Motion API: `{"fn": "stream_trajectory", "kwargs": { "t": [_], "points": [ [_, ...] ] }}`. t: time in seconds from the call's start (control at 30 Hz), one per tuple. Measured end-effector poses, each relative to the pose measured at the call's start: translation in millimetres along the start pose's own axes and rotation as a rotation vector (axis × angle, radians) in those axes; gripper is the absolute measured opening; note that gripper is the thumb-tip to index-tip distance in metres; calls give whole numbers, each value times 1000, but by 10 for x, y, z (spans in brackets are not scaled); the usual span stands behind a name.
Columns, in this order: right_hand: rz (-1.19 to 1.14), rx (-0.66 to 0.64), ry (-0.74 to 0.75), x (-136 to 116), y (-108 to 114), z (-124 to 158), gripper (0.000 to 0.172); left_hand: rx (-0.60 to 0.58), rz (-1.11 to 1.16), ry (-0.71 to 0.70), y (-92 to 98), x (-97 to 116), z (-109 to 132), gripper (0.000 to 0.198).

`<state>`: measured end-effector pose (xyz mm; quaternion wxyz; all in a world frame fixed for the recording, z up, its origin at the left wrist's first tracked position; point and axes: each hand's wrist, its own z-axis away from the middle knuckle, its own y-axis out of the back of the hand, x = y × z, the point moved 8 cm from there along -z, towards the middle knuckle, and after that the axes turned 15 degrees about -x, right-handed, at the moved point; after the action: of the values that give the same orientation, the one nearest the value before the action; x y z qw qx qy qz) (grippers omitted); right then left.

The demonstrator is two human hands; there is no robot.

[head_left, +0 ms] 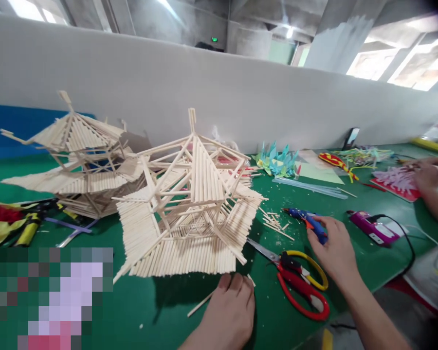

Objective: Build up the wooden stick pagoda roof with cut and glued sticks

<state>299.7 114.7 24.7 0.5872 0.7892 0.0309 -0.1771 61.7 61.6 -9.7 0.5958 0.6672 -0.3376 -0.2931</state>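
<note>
In the middle stands a pagoda model (184, 262) built of thin wooden sticks, its upper roof filled in on one panel only. My left hand (228, 311) rests at its front edge, fingers curled down over a loose wooden stick (200, 305) that pokes out to the left. The fingertips and their grip are partly hidden. On the right, my right hand (336, 248) has its fingers closed around the rear of a blue glue gun (301, 214) lying on the table. Between the hands are scissors (299, 282) with red and yellow handles, blades pointing at the model.
A second stick pagoda (83, 180) stands at left. Loose short sticks (275, 223) lie near the glue gun tip. A purple power strip (374, 227) with a black cable sits right. Another person's hand (427, 180) is at the far right. A grey partition (219, 92) rises behind.
</note>
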Motion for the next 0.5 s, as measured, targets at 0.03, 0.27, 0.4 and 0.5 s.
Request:
{"fn": "stream_trajectory", "kwargs": {
  "t": [0.03,0.27,0.4,0.5],
  "points": [
    [-32,-7,18,-74,23,27,29,-28,6,-26,-48,32,-51,24],
    [-212,-27,153,-538,101,136,22,-141,169,-108,-191,57,-297,11],
    [-328,-54,252,-805,156,183,20,-131,458,-7,-193,-31,-359,18],
    [-482,-61,328,-1004,319,269,16,-86,739,113,-168,-155,-306,17]
  ]
}}
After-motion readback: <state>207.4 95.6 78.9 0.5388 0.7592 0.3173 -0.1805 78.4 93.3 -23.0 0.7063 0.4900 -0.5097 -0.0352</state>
